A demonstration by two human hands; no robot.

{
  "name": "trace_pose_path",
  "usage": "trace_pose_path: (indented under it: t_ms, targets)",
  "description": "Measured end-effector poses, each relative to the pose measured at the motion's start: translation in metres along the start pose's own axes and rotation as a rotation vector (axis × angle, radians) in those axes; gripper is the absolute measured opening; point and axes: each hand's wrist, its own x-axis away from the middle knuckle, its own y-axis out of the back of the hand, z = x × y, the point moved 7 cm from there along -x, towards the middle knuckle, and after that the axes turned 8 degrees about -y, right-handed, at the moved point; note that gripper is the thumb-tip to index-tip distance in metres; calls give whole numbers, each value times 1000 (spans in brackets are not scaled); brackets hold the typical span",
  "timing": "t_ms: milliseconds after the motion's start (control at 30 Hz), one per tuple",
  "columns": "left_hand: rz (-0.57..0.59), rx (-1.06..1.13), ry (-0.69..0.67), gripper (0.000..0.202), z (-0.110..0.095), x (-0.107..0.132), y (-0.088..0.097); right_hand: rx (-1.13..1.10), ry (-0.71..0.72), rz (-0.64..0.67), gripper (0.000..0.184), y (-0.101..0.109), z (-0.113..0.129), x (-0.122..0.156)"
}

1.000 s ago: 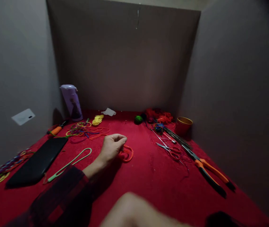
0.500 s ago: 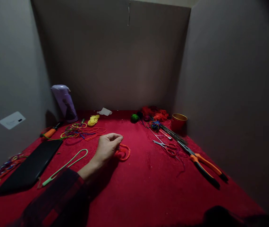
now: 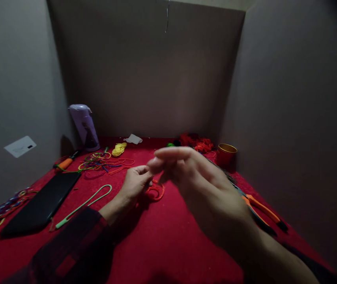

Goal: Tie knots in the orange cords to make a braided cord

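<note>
My left hand is in a pinch at the middle of the red table, thumb and forefinger pressed together on an orange-red cord. A loop of the orange-red cord hangs or lies just below and right of those fingers. From the right comes my right hand, smeared by motion, its curved fingers reaching across to the left fingertips. Whether it grips the cord is not visible. Nearer my left forearm lies a pale green looped cord.
At left are a black flat case, tangled coloured cords, an orange-handled tool and a purple flask. Yellow yarn lies behind. On the right stand orange-handled pliers, a red cup and red yarn. Grey walls enclose three sides.
My right hand has come in from the lower right up to my left hand, now covering the scissors. My left hand keeps its pinch; the view has shifted slightly.
</note>
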Motion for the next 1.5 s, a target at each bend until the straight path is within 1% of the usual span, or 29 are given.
trace_pose_path:
  t_ms: [33, 100, 167, 200, 267, 333, 367, 433, 500, 533, 567, 633, 700, 733, 833, 967, 1033, 1100, 1167, 1233, 1267, 1300, 1400, 1433, 1500]
  targets:
    - [39, 13, 24, 25, 1, 0, -2, -16, 59, -16, 16, -1, 3, -14]
    - [126, 36, 78, 27, 5, 2, -8, -57, 178, -62, 16, 2, 0, -46]
    - [168, 60, 96, 29, 7, 2, -10, -87, 159, -90, 25, 8, -23, -75]
    - [175, 69, 98, 30, 9, 1, -10, -90, 154, -121, 27, 13, -37, -86]
    - [167, 79, 102, 31, 11, 0, -8, -36, 143, -197, 29, 22, -62, -95]
    - [117, 69, 82, 30, 10, -2, -3, 15, 98, -193, 29, 24, -82, -94]
    - [86, 51, 49, 29, 7, -3, 0, 29, 79, -179, 25, 23, -88, -91]
    - [16, -8, -48, 25, -1, -6, 7, 17, 61, -134, 18, 18, -91, -84]
    - [-35, -76, -124, 21, -8, -6, 12, -56, 20, -54, 19, 10, -90, -79]
    - [-48, -92, -140, 21, -9, -7, 13, -105, -20, 0, 22, 5, -90, -77]
    - [-49, -93, -137, 21, -9, -6, 13, -154, -67, 65, 26, -1, -91, -76]
    - [-9, -34, -88, 23, -5, -6, 10, -224, -149, 206, 32, -13, -92, -72]
    - [55, 92, -7, 27, 1, -4, 3, -247, -175, 306, 33, -21, -93, -67]
    - [86, 158, 30, 30, 4, -3, 0, -246, -170, 326, 29, -23, -92, -66]
    - [125, 294, 67, 33, 5, -2, -6, -225, -151, 285, 24, -22, -93, -65]
    - [127, 347, 79, 32, 5, -1, -8, -224, -154, 208, 26, -18, -92, -65]
    - [115, 357, 63, 30, 3, -2, -7, -221, -155, 183, 24, -17, -91, -66]
    - [77, 343, 24, 26, 1, -5, -2, -208, -171, 156, 21, -14, -91, -66]
    - [19, 279, -38, 23, -3, -9, 6, -186, -184, 118, 18, -11, -92, -67]
    - [-14, 138, -148, 21, -11, -13, 14, -158, -185, 77, 15, -8, -92, -67]
    - [-6, 51, -229, 19, -18, -14, 15, -146, -183, 60, 14, -7, -92, -68]
    - [26, -41, -319, 16, -24, -14, 13, -137, -181, 49, 13, -6, -92, -68]
    - [190, -279, -576, 16, -39, -6, 0, -117, -163, 29, 10, -4, -91, -69]
    - [236, -340, -636, 17, -40, -3, -5, -108, -147, 28, 10, -4, -91, -69]
    - [298, -426, -683, 20, -38, 1, -11, -80, -104, 23, 12, -3, -89, -71]
